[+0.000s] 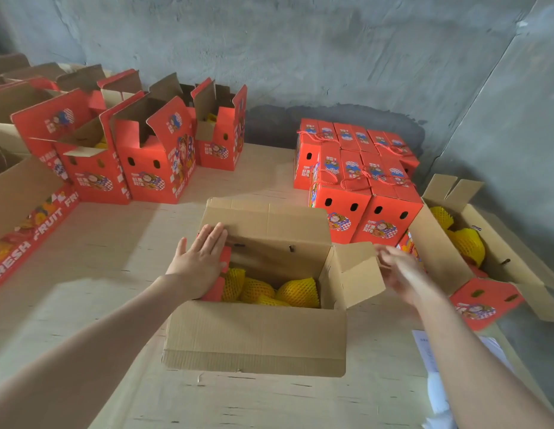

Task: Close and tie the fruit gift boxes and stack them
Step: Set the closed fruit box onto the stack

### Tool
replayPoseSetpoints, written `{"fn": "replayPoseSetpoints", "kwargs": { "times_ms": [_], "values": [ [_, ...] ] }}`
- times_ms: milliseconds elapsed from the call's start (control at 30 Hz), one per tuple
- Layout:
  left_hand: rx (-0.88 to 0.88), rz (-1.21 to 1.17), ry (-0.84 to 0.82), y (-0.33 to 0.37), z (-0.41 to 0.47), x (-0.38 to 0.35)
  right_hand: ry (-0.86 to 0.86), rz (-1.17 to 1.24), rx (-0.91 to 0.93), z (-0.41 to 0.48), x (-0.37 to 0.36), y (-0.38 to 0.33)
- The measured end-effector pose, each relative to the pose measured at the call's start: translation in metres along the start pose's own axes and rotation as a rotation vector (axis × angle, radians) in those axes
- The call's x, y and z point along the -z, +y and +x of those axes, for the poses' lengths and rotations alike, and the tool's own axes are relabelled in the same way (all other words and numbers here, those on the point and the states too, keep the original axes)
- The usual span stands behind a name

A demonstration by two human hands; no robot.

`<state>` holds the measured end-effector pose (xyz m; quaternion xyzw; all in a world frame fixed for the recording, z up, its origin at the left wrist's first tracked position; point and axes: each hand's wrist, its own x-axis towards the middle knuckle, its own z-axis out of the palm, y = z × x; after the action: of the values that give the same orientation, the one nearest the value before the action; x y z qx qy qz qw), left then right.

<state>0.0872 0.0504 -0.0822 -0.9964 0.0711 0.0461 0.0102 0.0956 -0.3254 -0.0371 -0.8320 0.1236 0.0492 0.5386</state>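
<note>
An open fruit gift box point(254, 335) stands in front of me on the table, its brown flaps spread out. Inside lie several yellow fruits in foam netting point(297, 292). My left hand point(201, 258) lies flat with straight fingers on the box's left side flap, pressing it. My right hand point(402, 270), blurred, touches the outer edge of the right side flap point(359, 274); its fingers look loosely extended. The far flap point(266, 221) stands up behind the opening.
A stack of closed red boxes with rope handles point(362, 181) stands at the back right. Several open red boxes point(145, 156) line the back left. Another open box with netted fruit point(473, 252) lies at the right. White paper point(436, 382) sits near the right edge.
</note>
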Motion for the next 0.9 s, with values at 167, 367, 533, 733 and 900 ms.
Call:
{"fn": "replayPoseSetpoints", "kwargs": {
  "times_ms": [167,367,533,733,900],
  "values": [
    [0.009,-0.107,-0.004,0.001,0.001,0.003,0.000,0.494,-0.035,-0.025,-0.050,0.004],
    [0.065,-0.261,0.101,0.001,-0.001,0.005,-0.002,-0.130,0.442,-0.041,-0.092,0.003],
    [0.190,-0.825,0.147,-0.007,-0.002,0.013,-0.045,-0.428,0.463,-0.031,-0.094,0.001],
    [0.229,-1.096,0.219,-0.014,0.001,0.020,0.049,-0.468,0.556,-0.041,-0.097,0.010],
    [0.263,-0.969,0.401,-0.011,0.003,0.012,0.264,-0.550,0.695,-0.041,-0.097,0.003]
  ]
}}
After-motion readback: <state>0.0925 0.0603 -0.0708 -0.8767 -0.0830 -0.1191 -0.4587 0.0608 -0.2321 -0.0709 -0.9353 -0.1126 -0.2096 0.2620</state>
